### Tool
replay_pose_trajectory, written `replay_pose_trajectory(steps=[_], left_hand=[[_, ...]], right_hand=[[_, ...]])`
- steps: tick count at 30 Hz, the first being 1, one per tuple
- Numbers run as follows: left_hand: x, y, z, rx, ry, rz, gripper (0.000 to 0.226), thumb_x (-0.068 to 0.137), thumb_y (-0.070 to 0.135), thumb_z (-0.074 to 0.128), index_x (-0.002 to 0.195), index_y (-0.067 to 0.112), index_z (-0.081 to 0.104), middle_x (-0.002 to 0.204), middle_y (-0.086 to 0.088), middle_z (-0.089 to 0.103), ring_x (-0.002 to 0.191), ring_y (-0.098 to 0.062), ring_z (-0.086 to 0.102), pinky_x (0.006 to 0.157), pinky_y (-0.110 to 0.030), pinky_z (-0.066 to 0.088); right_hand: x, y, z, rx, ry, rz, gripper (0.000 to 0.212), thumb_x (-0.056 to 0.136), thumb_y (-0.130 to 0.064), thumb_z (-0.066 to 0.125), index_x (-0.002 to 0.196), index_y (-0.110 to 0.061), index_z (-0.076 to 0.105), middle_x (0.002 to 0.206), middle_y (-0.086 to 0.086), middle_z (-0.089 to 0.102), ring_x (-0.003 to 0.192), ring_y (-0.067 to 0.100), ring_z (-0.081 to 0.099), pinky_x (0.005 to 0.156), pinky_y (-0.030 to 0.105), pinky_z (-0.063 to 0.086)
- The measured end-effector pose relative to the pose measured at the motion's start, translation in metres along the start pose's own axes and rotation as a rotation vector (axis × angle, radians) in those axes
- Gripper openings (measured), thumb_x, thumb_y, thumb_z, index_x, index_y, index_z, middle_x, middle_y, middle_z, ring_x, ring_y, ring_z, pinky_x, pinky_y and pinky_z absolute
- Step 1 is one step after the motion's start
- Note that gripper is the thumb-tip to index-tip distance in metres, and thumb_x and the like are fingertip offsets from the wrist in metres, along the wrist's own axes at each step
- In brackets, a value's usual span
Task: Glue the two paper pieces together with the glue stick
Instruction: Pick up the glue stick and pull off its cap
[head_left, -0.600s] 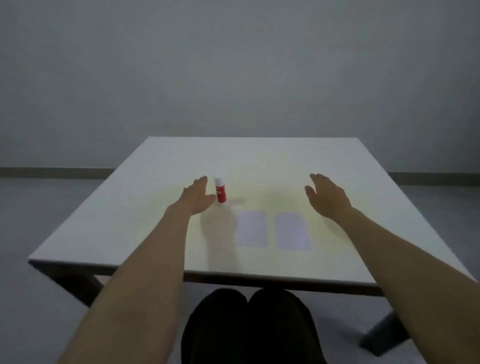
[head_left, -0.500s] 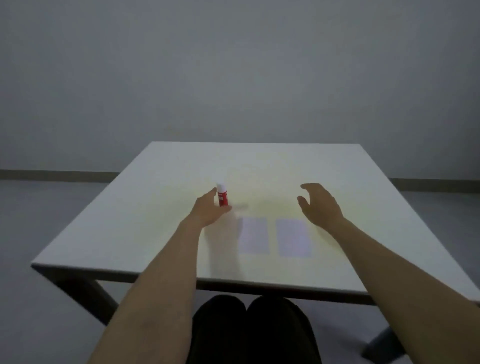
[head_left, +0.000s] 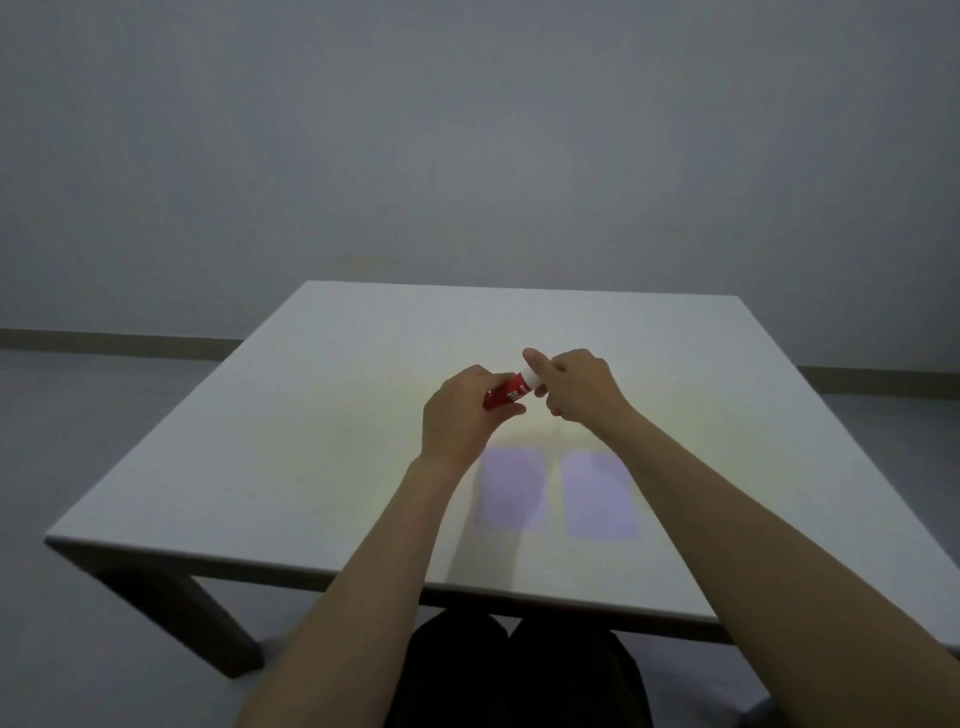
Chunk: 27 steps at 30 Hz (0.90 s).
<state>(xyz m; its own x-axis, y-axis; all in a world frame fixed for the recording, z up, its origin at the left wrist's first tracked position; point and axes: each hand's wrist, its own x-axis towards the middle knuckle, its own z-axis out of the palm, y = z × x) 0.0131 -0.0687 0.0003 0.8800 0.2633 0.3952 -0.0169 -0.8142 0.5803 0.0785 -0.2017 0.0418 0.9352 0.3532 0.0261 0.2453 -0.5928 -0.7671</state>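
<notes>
A red glue stick (head_left: 508, 396) with a white cap (head_left: 531, 377) is held tilted above the table, cap end pointing up and right. My left hand (head_left: 460, 415) grips its red body. My right hand (head_left: 574, 387) pinches the white cap. Two pale lilac paper pieces lie flat side by side nearer to me: the left paper (head_left: 511, 488) and the right paper (head_left: 600, 493), with a narrow gap between them. Both hands hover just beyond the papers.
The white square table (head_left: 311, 415) has dark legs, and its near edge runs above my dark-clothed knees (head_left: 519, 670). A plain grey wall and grey floor surround it.
The glue stick stood upright on the table; my left hand has lifted and tilted it. My right hand has moved left from open air onto the cap.
</notes>
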Motion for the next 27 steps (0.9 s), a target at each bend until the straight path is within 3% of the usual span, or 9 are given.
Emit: replay_pose_trajectory(steps=[4,7,10,12,16,18,20,23,27], left_hand=[[0.0,-0.005,-0.004,0.095,-0.024,0.019,0.028,0.077,0.034,0.07,0.105,0.029,0.07,0.088,0.003,0.065,0.072,-0.01,0.047,0.05,-0.017,0.027],[-0.001,-0.006,-0.004,0.105,-0.031,0.005,0.028,0.077,0.035,0.069,0.105,0.031,0.07,0.09,0.004,0.065,0.076,-0.013,0.053,0.052,-0.019,0.027],[0.0,-0.002,-0.003,0.136,-0.032,0.039,0.03,0.077,0.035,0.07,0.106,0.032,0.069,0.091,0.006,0.066,0.081,-0.015,0.058,0.051,-0.017,0.026],[0.001,0.0,-0.002,0.152,-0.034,0.057,0.03,0.077,0.035,0.07,0.106,0.032,0.069,0.091,0.007,0.067,0.082,-0.015,0.059,0.051,-0.016,0.025],[0.004,0.0,0.007,0.185,-0.09,0.048,0.026,0.078,0.04,0.067,0.103,0.033,0.068,0.087,0.004,0.066,0.079,-0.019,0.06,0.052,-0.022,0.028],[0.001,-0.002,0.007,0.148,-0.125,-0.002,0.024,0.077,0.041,0.066,0.1,0.031,0.068,0.085,0.004,0.068,0.077,-0.02,0.063,0.055,-0.026,0.037],[-0.002,-0.008,0.005,0.007,-0.142,-0.104,0.024,0.076,0.04,0.068,0.096,0.027,0.068,0.087,0.004,0.072,0.075,-0.018,0.067,0.066,-0.03,0.048],[-0.007,-0.018,-0.001,-0.287,-0.101,-0.262,0.017,0.078,0.025,0.071,0.093,0.019,0.066,0.093,-0.002,0.072,0.082,-0.023,0.071,0.08,-0.039,0.055],[-0.014,-0.016,-0.002,-0.543,-0.085,-0.391,0.019,0.08,0.013,0.069,0.098,0.012,0.063,0.098,-0.003,0.067,0.083,-0.025,0.069,0.083,-0.047,0.057]], right_hand=[[-0.003,0.008,-0.01,0.118,-0.235,-0.095,0.023,0.091,-0.02,0.051,0.099,-0.003,0.064,0.071,0.005,0.058,0.052,0.018,0.05,0.053,0.025,0.041],[-0.002,0.009,-0.013,0.063,-0.315,-0.118,0.03,0.09,-0.027,0.055,0.119,-0.019,0.058,0.09,0.004,0.061,0.058,0.018,0.058,0.052,0.024,0.046],[0.003,0.002,-0.01,0.052,-0.189,0.032,0.049,0.089,-0.053,0.047,0.092,-0.007,0.063,0.068,0.008,0.063,0.04,0.018,0.052,0.042,0.023,0.042],[0.004,0.004,-0.01,0.02,-0.142,0.051,0.043,0.091,-0.044,0.049,0.075,-0.005,0.058,0.056,0.008,0.059,0.035,0.017,0.047,0.038,0.02,0.039],[0.007,0.02,-0.015,0.099,-0.183,-0.097,0.004,0.085,-0.013,0.061,0.086,-0.01,0.059,0.072,0.006,0.063,0.053,0.019,0.06,0.056,0.028,0.052],[0.005,0.027,-0.018,0.202,-0.142,-0.131,0.013,0.081,-0.004,0.064,0.092,-0.01,0.061,0.083,0.007,0.061,0.059,0.022,0.061,0.063,0.031,0.052],[0.008,0.041,-0.023,0.28,0.019,-0.093,0.02,0.079,0.0,0.065,0.098,-0.005,0.062,0.089,0.011,0.059,0.065,0.026,0.06,0.066,0.032,0.05],[0.013,0.082,-0.04,-0.077,0.234,-0.002,0.023,0.078,-0.002,0.067,0.1,0.002,0.064,0.099,0.018,0.066,0.088,0.031,0.061,0.078,0.03,0.043],[0.006,0.124,-0.046,-0.292,0.201,0.062,0.023,0.084,-0.001,0.054,0.103,0.002,0.066,0.107,0.023,0.064,0.099,0.035,0.059,0.076,0.029,0.039]])
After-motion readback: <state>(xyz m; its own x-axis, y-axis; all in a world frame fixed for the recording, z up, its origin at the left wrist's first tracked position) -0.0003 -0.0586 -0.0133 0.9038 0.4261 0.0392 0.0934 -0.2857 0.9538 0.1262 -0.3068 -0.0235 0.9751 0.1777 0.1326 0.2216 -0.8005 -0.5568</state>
